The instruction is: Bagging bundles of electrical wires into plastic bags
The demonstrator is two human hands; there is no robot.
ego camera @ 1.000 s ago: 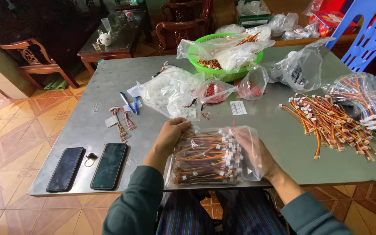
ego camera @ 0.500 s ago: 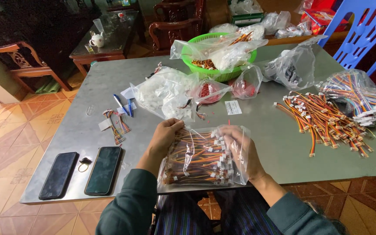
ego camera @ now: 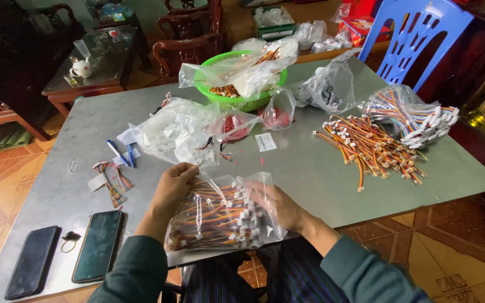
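Observation:
I hold a clear plastic bag of orange, red and brown wire leads with white connectors [ego camera: 220,216] over the near edge of the grey table [ego camera: 304,168]. My left hand [ego camera: 172,185] grips the bag's upper left corner. My right hand [ego camera: 282,206] lies behind the bag's right side, seen partly through the plastic, its fingers spread against it.
A loose pile of the same wire leads [ego camera: 371,146] lies to the right, with a bagged bundle [ego camera: 411,115] beyond. Clear bags [ego camera: 178,132], a green basket [ego camera: 237,84], two pens [ego camera: 120,152], two phones [ego camera: 96,244] and a small wire bundle [ego camera: 113,178] sit around. A blue chair [ego camera: 416,36] stands behind.
The bag has shifted slightly left and nearer to me, and my right hand has slid further behind its right side. My left hand keeps its grip at the top.

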